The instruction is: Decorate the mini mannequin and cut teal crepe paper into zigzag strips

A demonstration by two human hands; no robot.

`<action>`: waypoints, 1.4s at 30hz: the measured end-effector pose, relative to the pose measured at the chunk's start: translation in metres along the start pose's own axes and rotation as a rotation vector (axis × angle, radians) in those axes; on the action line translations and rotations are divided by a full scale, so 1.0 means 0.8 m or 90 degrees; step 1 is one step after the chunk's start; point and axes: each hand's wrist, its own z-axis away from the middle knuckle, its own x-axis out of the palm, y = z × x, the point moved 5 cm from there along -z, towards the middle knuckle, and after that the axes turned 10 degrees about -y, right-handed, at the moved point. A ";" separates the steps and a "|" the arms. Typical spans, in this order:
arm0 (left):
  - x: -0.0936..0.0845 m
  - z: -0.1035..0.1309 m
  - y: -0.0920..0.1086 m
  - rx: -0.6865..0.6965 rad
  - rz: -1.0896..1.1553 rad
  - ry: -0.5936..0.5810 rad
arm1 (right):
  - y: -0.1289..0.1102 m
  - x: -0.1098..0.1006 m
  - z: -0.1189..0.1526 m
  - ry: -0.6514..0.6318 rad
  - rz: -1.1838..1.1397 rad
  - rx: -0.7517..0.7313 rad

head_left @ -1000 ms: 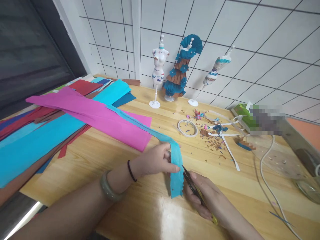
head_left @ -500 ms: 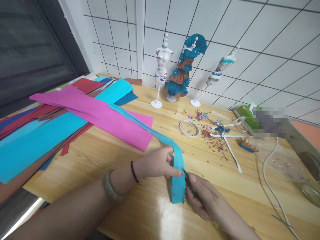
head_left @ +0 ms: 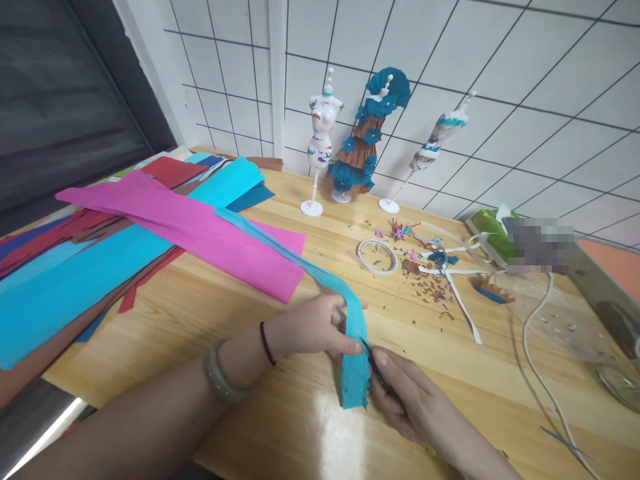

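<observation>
A long blue crepe paper strip runs from the pink paper down to the front of the table. My left hand pinches it near its lower end, thumb on top and fingers behind. Small notches mark the right edge of the strip's hanging end. My right hand is closed around dark scissors, whose tips touch that right edge beside my left thumb.
Crepe paper sheets are piled at left. Three dress-form stands, one dressed in blue and brown paper, line the wall. Further right lie a tape roll, paper scraps, white strips, a cable and a green tissue pack.
The scissor tips have shifted slightly left at the strip's edge, and their blades look closer together. The whole view has moved a little; my left hand keeps its hold.
</observation>
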 end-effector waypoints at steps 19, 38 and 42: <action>0.001 -0.001 0.000 0.009 0.013 -0.023 | -0.005 0.004 0.001 0.001 -0.033 0.033; 0.002 0.000 0.003 0.009 0.032 -0.016 | 0.000 0.001 -0.002 0.019 -0.051 -0.008; 0.002 0.001 0.003 0.008 0.041 -0.013 | 0.006 -0.001 -0.003 0.017 -0.058 -0.003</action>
